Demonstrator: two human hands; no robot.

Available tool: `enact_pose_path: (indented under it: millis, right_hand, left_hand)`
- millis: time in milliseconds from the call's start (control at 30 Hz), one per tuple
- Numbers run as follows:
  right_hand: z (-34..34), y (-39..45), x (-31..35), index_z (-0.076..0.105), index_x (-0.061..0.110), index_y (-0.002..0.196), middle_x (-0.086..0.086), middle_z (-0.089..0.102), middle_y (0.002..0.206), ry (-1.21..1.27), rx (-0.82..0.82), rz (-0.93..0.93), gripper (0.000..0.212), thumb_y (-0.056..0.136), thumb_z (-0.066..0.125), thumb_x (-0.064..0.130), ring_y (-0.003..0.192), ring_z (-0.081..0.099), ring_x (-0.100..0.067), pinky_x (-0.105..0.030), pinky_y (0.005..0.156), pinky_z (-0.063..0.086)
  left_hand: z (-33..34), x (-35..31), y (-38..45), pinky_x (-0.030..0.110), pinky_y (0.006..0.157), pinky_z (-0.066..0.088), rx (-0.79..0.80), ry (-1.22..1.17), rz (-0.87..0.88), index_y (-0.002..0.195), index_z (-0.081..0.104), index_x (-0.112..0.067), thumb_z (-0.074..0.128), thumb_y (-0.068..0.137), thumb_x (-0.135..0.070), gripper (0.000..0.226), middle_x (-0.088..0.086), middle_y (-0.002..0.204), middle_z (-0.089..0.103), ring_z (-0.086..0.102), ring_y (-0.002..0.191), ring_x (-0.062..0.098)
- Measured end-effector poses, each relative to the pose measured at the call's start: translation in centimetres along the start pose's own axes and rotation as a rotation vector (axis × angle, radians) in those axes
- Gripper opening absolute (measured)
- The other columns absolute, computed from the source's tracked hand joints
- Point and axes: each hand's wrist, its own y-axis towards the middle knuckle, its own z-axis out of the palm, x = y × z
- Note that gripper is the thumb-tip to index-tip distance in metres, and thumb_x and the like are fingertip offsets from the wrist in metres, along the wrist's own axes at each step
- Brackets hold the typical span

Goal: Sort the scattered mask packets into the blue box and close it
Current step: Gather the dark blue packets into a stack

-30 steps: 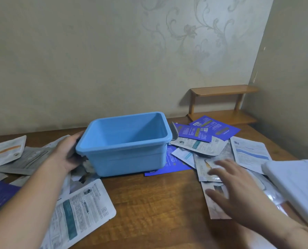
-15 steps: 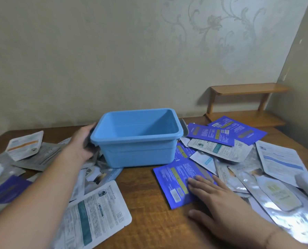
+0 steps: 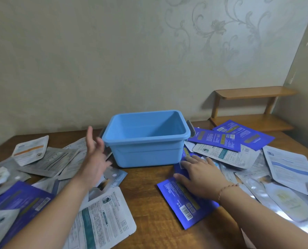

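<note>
An open blue box (image 3: 146, 139) stands empty on the wooden table (image 3: 149, 203), with grey handles at both ends. My left hand (image 3: 94, 155) hovers just left of it, fingers spread, holding nothing. My right hand (image 3: 201, 174) lies flat with straight fingers on a blue mask packet (image 3: 183, 200) in front of the box's right corner. Several white, silver and blue mask packets are scattered on both sides of the box.
A white packet with teal print (image 3: 103, 220) lies at the front left. More blue packets (image 3: 230, 136) lie right of the box. A small wooden shelf (image 3: 251, 106) stands in the far right corner against the wall.
My left hand has let go of the box's left end and lifted off it. My right hand has slid further onto the blue packet, nearer the box.
</note>
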Motion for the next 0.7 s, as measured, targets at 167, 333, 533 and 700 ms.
enact_pose_path:
  millis: [167, 333, 533, 700]
  right_hand:
    - [0.4, -0.5, 0.5, 0.04, 0.023, 0.143, 0.006, 0.03, 0.156, -0.036, 0.001, 0.014, 0.082, 0.086, 0.014, 0.075, 0.147, 0.018, -0.014, -0.054, 0.119, 0.001]
    - [0.1, -1.8, -0.1, 0.042, 0.026, 0.142, 0.009, 0.032, 0.155, -0.019, -0.02, -0.068, 0.109, 0.065, -0.009, 0.083, 0.146, 0.019, -0.009, -0.053, 0.119, -0.004]
    - [1.2, -4.2, -0.8, 0.063, 0.025, 0.124, 0.008, 0.057, 0.138, -0.083, -0.136, -0.21, 0.082, 0.085, 0.013, 0.076, 0.137, 0.043, -0.014, -0.053, 0.116, 0.012]
    - [2.4, -5.4, -1.1, 0.069, 0.027, 0.115, 0.011, 0.063, 0.129, -0.118, -0.234, -0.231, 0.07, 0.088, 0.024, 0.074, 0.129, 0.053, -0.016, -0.056, 0.112, 0.028]
  left_hand:
    - [1.2, 2.2, 0.0, 0.035, 0.106, 0.041, 0.004, 0.454, 0.154, 0.147, -0.01, -0.055, 0.094, 0.057, -0.024, 0.141, -0.015, 0.148, 0.032, 0.039, 0.132, 0.005]
    - [1.2, 3.6, 1.4, 0.042, 0.099, 0.052, -0.125, 0.45, 0.296, 0.138, 0.027, -0.052, 0.09, 0.066, -0.014, 0.103, -0.01, 0.137, 0.048, 0.055, 0.122, 0.013]
    - [0.4, 3.0, 2.6, 0.03, 0.085, 0.053, -0.19, 0.545, 0.326, 0.137, 0.029, -0.039, 0.088, 0.069, -0.012, 0.094, -0.004, 0.134, 0.047, 0.056, 0.118, 0.019]
    - [0.5, 2.7, 3.2, 0.038, 0.092, 0.052, -0.149, 0.57, 0.269, 0.141, 0.024, -0.04, 0.085, 0.073, -0.013, 0.095, -0.008, 0.129, 0.045, 0.052, 0.12, 0.018]
